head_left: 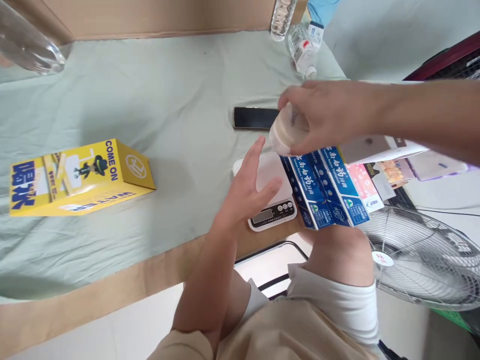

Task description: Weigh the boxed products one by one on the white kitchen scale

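My right hand (318,112) is wrapped round a whitish, cup-shaped container (282,134), slightly blurred, just above and beyond the scale. Its contents and exact kind I cannot make out. Over the white kitchen scale (275,175) hovers my left hand (252,185), fingers and thumb spread, holding nothing; whether it touches the scale I cannot tell. The scale has a small display and several buttons on its near edge. Right beside it lie blue toothpaste boxes (322,185). A black phone (255,118) lies behind, its right end next to the container.
A yellow carton (80,180) stands at left on the pale green cloth (180,125). Plastic bottles (302,49) are at the back right, and a large clear bottle (32,45) is at far left. A fan (416,260) stands by my right knee.
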Action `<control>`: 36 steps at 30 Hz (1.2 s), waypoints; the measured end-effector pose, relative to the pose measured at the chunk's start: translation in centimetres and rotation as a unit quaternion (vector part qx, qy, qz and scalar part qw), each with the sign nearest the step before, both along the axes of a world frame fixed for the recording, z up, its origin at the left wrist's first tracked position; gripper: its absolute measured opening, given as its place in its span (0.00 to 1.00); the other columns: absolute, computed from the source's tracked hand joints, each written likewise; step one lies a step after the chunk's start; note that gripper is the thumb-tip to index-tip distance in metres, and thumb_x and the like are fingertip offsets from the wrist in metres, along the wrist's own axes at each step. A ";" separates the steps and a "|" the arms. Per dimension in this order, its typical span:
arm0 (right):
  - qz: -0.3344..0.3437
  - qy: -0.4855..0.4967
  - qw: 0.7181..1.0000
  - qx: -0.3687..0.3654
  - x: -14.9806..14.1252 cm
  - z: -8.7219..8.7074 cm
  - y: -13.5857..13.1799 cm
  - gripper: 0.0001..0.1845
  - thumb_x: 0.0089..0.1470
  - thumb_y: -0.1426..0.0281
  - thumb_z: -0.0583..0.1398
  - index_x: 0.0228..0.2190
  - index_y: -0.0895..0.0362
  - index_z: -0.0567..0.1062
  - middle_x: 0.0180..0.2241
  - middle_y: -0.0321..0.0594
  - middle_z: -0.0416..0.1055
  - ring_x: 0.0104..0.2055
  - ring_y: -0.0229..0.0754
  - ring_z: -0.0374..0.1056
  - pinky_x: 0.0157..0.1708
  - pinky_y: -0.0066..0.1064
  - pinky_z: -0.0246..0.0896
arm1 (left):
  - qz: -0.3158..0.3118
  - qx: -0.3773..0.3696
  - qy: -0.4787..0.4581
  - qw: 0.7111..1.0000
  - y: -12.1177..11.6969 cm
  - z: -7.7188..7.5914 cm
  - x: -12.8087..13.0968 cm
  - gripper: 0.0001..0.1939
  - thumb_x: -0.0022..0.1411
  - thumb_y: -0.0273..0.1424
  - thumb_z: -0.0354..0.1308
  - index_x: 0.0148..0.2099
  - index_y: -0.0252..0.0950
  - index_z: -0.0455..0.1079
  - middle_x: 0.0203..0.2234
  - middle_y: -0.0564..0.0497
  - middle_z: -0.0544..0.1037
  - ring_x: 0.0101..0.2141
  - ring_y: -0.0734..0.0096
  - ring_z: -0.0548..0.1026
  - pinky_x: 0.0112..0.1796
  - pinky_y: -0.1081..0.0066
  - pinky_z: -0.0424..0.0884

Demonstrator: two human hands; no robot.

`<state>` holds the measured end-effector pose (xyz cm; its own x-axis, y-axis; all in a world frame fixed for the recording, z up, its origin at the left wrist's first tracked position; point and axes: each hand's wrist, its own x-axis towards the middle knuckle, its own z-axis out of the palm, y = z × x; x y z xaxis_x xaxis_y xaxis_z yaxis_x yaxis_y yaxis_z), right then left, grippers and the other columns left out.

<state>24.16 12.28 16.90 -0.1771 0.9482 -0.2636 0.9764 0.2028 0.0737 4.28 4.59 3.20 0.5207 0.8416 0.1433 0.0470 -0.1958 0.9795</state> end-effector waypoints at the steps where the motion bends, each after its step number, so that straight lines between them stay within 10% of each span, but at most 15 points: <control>1: 0.002 -0.021 1.000 0.012 0.3 0.0 1.0 0.57 0.25 0.46 0.78 0.57 0.49 0.70 0.51 0.48 0.76 0.47 0.63 0.79 0.47 0.58 0.76 | 0.001 -0.003 0.004 1.000 0.3 0.0 0.1 0.43 0.67 0.57 0.56 0.76 0.47 0.47 0.78 0.43 0.49 0.77 0.49 0.49 0.75 0.47 0.48; 10: -0.066 -0.079 0.995 0.004 3.0 -1.2 7.4 0.54 0.31 0.43 0.72 0.54 0.65 0.74 0.55 0.55 0.78 0.59 0.75 0.73 0.54 0.62 0.68 | 0.019 0.011 0.130 0.991 9.8 2.1 5.5 0.36 0.54 0.36 0.71 0.63 0.34 0.67 0.68 0.35 0.67 0.70 0.41 0.63 0.70 0.51 0.59; 17: -0.018 -0.023 1.000 -0.001 7.0 -6.9 12.3 0.30 0.37 0.46 0.73 0.27 0.57 0.70 0.34 0.32 0.84 0.45 0.45 0.83 0.53 0.36 0.74 | -0.002 0.053 0.198 0.979 13.3 0.9 8.8 0.19 0.58 0.35 0.66 0.50 0.35 0.70 0.51 0.37 0.79 0.52 0.43 0.76 0.58 0.45 0.71; 23: -0.109 0.009 0.994 -0.012 6.1 -8.2 11.7 0.24 0.50 0.50 0.67 0.27 0.59 0.72 0.36 0.41 0.83 0.55 0.61 0.79 0.63 0.58 0.64 | 0.001 0.102 0.313 0.944 17.3 -1.8 7.8 0.38 0.46 0.31 0.76 0.61 0.41 0.71 0.67 0.44 0.69 0.71 0.32 0.55 0.73 0.35 0.43; 31: -0.019 -0.109 0.991 -0.078 6.4 -7.4 11.0 0.62 0.16 0.49 0.81 0.54 0.54 0.70 0.51 0.49 0.79 0.54 0.68 0.76 0.58 0.65 0.71 | 0.022 0.098 0.422 0.901 18.3 -0.3 4.9 0.25 0.65 0.35 0.61 0.64 0.46 0.70 0.68 0.52 0.67 0.67 0.45 0.56 0.72 0.35 0.41; 36: -0.085 0.138 0.984 -0.073 10.3 -11.7 13.9 0.44 0.14 0.51 0.82 0.35 0.52 0.73 0.49 0.42 0.80 0.69 0.66 0.65 0.75 0.61 0.52 | 0.056 0.075 0.424 0.901 18.8 -0.4 4.2 0.30 0.60 0.28 0.67 0.64 0.46 0.70 0.67 0.52 0.68 0.67 0.46 0.59 0.70 0.41 0.53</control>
